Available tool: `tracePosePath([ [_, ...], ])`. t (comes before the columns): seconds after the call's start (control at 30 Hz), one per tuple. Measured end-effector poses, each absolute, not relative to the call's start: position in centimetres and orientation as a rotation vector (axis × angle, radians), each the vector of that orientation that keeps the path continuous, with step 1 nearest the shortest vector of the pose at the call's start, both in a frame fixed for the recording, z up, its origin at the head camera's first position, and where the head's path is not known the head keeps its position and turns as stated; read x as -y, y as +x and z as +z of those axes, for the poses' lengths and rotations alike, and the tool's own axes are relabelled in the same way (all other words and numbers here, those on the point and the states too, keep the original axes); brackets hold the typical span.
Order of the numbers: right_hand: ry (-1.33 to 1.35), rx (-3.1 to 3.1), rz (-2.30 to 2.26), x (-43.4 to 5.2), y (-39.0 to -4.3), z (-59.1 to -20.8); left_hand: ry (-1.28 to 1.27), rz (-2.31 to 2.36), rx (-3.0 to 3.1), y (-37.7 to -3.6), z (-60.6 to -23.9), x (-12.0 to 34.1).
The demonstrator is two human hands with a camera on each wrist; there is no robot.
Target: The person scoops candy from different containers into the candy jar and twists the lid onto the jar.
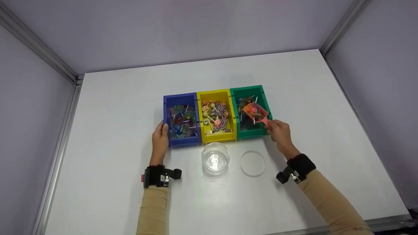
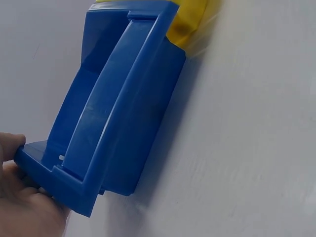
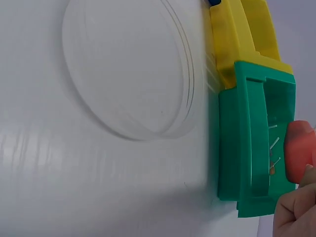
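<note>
The left hand [image 1: 160,138] rests flat against the blue bin [image 1: 181,119], steadying the row, while the right hand [image 1: 279,132] grips a pink scoop [image 1: 255,113] holding candy over the green bin [image 1: 251,111], right of the yellow bin [image 1: 216,115].

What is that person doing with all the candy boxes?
The right hand holds a pink scoop full of sweets over the green bin. The left hand rests against the blue bin beside the yellow bin. An empty glass jar and its lid sit in front.
</note>
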State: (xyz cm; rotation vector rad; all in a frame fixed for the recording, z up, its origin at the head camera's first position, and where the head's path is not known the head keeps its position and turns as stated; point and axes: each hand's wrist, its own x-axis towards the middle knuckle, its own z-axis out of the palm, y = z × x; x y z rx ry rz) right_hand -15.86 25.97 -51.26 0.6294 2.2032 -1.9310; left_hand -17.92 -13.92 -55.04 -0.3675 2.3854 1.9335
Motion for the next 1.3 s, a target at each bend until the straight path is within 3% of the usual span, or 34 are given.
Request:
tracePosePath([
  [0.73, 0.514, -2.205, -1.896, -27.3, -15.6, -50.5, -0.319, 1.874, -2.621, -16.2, -54.3, 12.8],
  [1.07, 0.384, -2.167, -1.890, -27.4, -15.2, -48.7, 0.104, 1.676, -2.952, -12.8, -53.4, 9.7],
  [1.3, 0.296, -2.157, -1.890, -27.3, -14.7, -48.0, 0.502, 1.846, -2.632, -10.5, -53.9, 7.3],
])
